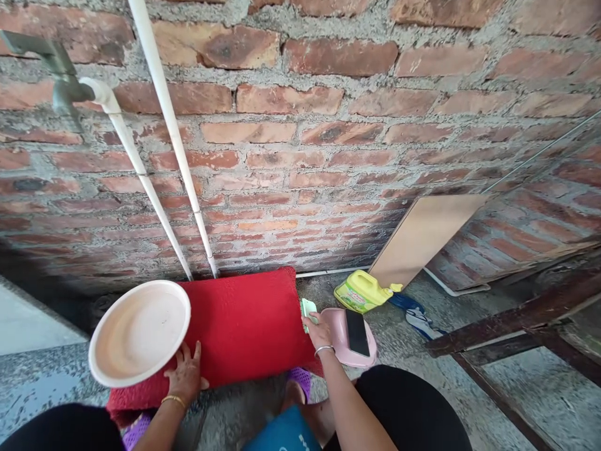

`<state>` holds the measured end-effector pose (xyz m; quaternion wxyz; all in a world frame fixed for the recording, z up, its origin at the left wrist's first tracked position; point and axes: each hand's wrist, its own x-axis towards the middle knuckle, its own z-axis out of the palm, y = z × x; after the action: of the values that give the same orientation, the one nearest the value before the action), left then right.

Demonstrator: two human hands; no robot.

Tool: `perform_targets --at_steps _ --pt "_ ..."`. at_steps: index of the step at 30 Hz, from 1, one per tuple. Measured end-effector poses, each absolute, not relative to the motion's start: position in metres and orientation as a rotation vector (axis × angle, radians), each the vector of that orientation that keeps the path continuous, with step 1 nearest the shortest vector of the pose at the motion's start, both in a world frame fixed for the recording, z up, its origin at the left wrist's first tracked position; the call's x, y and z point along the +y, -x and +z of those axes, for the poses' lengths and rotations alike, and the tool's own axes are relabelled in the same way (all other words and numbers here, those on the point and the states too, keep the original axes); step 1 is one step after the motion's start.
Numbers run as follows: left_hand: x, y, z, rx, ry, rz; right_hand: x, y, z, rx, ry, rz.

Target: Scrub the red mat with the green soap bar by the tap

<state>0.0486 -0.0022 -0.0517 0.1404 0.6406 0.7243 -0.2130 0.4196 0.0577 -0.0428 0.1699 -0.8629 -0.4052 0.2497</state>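
A red mat (pixel 248 326) with a textured surface lies draped over a low long support in front of me. My left hand (pixel 184 376) rests on its front edge, fingers spread, close beside a pale round basin (pixel 145 332) that sits on the mat's left end. At the right end, my right hand (pixel 319 330) is closed round a light green scrub brush (pixel 307 308), held against the mat's edge. The brush's underside is hidden. Right of that hand stands a pink plastic container (pixel 334 322) with a dark flat rectangle (pixel 357 332) on it.
A yellow jug (pixel 361 291) stands near the brick wall (pixel 291 131), by a leaning board (pixel 422 235). A tap (pixel 68 88) and white pipes (pixel 173 125) are at left. A dark wooden frame (pixel 507 313) stands right; blue-and-white shoes (pixel 417 316) lie near it.
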Motion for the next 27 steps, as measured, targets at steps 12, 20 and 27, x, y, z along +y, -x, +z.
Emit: perform_targets --at_steps 12,20,27 --pt "0.003 -0.057 -0.036 2.068 -1.773 -0.67 0.058 -0.435 -0.035 -1.016 2.554 0.843" --pt "-0.001 -0.04 -0.012 1.972 -1.712 -0.556 0.046 -0.326 -0.013 -1.59 2.365 0.826" --pt "-0.021 0.012 -0.007 2.032 -1.589 -0.473 0.025 -0.266 -0.012 -2.18 2.34 0.773"
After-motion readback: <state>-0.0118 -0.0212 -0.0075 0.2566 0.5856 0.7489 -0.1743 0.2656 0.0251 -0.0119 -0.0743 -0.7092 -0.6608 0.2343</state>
